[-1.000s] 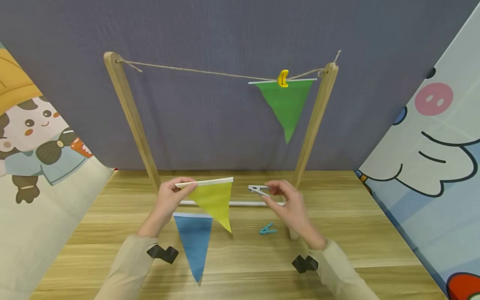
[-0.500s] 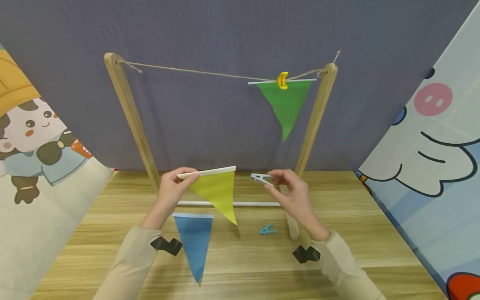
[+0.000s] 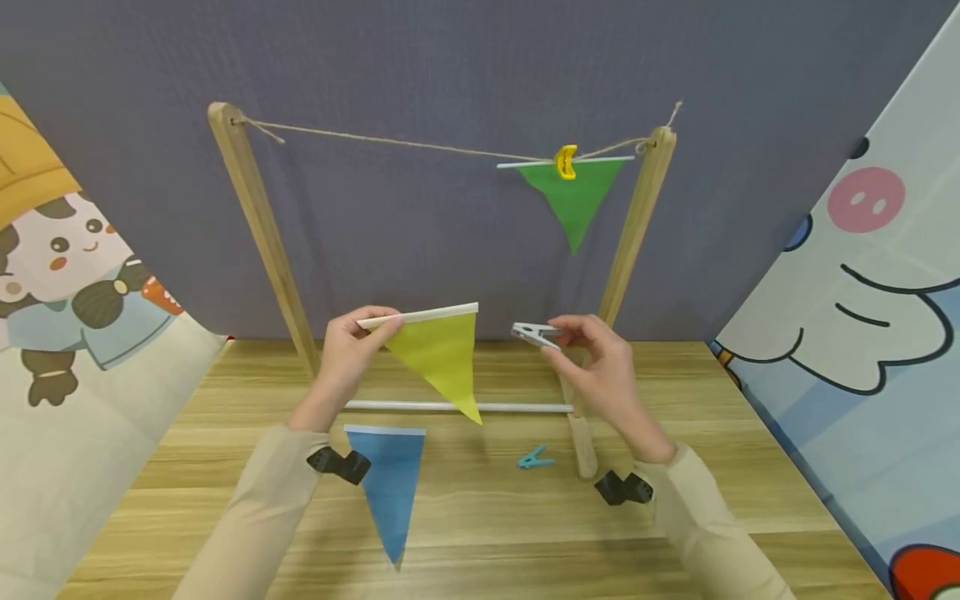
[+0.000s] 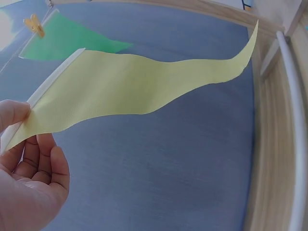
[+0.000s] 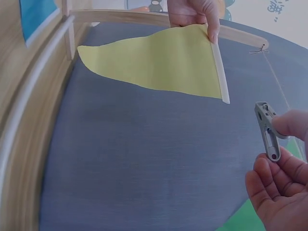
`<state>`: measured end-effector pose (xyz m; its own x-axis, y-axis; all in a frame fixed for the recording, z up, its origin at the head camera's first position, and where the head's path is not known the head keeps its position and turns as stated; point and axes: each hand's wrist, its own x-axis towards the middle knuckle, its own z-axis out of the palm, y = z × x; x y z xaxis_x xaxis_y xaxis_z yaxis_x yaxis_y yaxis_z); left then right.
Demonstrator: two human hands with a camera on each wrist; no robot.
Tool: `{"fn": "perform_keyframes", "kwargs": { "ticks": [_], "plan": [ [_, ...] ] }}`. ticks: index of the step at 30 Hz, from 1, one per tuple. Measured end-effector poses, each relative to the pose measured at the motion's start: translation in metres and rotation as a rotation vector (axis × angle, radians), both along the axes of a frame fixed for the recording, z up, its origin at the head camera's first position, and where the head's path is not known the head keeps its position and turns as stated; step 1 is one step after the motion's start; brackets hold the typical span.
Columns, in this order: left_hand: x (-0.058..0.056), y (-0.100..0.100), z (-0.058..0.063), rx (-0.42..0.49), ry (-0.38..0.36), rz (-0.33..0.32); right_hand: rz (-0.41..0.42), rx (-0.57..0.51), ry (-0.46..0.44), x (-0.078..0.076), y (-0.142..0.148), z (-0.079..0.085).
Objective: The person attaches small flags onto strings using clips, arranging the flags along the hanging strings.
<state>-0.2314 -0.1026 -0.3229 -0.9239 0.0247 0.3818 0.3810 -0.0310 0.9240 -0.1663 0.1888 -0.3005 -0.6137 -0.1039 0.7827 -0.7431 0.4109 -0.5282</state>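
Note:
My left hand (image 3: 348,350) pinches the white top strip of a yellow pennant (image 3: 444,350) near its left end. The cloth hangs down from the strip in the head view and spreads sideways in the left wrist view. Between right thumb and fingertips, my right hand (image 3: 600,358) holds a grey clothespin (image 3: 535,334) by its handle ends, its nose towards the pennant but apart from it. Above both hands runs a thin twine (image 3: 390,142). A yellow clothespin (image 3: 566,162) fastens a green pennant (image 3: 576,196) to it near the right post.
Wooden posts (image 3: 262,217) stand left and right, joined low down by a white rod (image 3: 517,407). A blue pennant (image 3: 392,492) and a blue clothespin (image 3: 534,458) lie on the wooden table (image 3: 480,533). A dark grey panel (image 3: 420,242) rises behind.
Both hands have risen and shifted slightly right, carrying the yellow pennant and the grey clothespin. The green pennant's tip has swung a little. The blue pennant and blue clothespin stay put.

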Motion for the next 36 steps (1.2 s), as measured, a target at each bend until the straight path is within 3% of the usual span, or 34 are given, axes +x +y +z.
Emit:
{"fn": "perform_keyframes", "kwargs": {
  "ticks": [3, 12, 28, 36],
  "plan": [
    [-0.003, 0.002, 0.006, 0.009, 0.006, -0.009, -0.004, 0.008, 0.012, 0.0, -0.001, 0.009],
    [-0.009, 0.006, 0.02, -0.009, 0.046, 0.002, 0.025, 0.009, 0.009, -0.018, 0.01, 0.014],
    [-0.019, 0.012, 0.052, 0.023, 0.096, 0.019, 0.036, 0.028, 0.061, -0.028, 0.008, 0.043],
    [-0.027, 0.014, 0.067, 0.089, 0.106, 0.029, 0.033, 0.035, 0.072, -0.031, 0.005, 0.055]
  ]
}}
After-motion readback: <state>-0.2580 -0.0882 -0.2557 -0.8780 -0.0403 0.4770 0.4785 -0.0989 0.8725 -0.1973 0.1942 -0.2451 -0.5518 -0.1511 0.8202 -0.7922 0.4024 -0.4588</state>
